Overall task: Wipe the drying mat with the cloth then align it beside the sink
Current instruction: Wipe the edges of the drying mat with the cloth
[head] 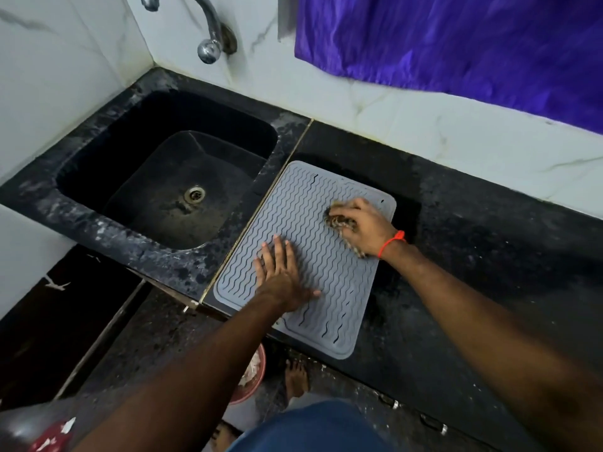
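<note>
At centre frame, just right of the black sink [163, 177], grey drying mat [303, 256] pinned under flat, splayed left hand [280, 275], right hand [362, 226] clenched on crumpled cloth [336, 221] near the far corner; best wiped along the wavy ribs, pressing evenly.

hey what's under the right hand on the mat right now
A bunched, dark mottled cloth sits under the right hand, pressed on the grey drying mat near its far right corner. Only the cloth's edges show; the rest, and the mat beneath, are covered.
</note>
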`<state>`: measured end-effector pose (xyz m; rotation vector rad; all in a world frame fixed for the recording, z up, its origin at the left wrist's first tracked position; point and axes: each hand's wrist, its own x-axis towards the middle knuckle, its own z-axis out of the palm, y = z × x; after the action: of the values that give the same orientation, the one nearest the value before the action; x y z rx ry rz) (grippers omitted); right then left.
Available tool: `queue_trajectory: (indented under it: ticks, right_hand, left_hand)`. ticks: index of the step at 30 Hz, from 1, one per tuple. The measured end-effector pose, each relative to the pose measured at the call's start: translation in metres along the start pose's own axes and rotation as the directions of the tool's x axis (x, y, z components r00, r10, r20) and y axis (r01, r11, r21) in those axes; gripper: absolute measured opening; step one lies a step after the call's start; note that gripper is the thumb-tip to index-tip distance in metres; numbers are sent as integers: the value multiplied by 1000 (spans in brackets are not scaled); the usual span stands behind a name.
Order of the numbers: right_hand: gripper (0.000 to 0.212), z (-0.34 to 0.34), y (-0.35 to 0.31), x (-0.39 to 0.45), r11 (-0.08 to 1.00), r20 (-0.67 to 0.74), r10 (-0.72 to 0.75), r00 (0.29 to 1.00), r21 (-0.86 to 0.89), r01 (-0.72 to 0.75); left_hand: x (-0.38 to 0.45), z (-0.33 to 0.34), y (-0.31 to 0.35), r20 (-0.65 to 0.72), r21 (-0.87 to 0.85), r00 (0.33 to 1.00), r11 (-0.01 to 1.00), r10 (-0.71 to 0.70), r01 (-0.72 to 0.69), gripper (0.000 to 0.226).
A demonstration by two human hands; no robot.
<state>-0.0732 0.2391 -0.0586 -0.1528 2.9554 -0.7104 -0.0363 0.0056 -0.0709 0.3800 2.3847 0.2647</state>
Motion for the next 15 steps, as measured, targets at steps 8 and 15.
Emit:
queue_trajectory:
  ticks: [8, 15]
  right_hand:
    - [40, 50, -45, -67, 963, 106, -258, 960, -57, 264]
    - [39, 53, -15, -39, 965, -8, -253, 968, -76, 251]
  left_hand:
    - [12, -1, -1, 71, 15, 996, 999, -48, 47, 135]
    - [17, 0, -2, 100, 4, 995, 1000, -28, 28, 136]
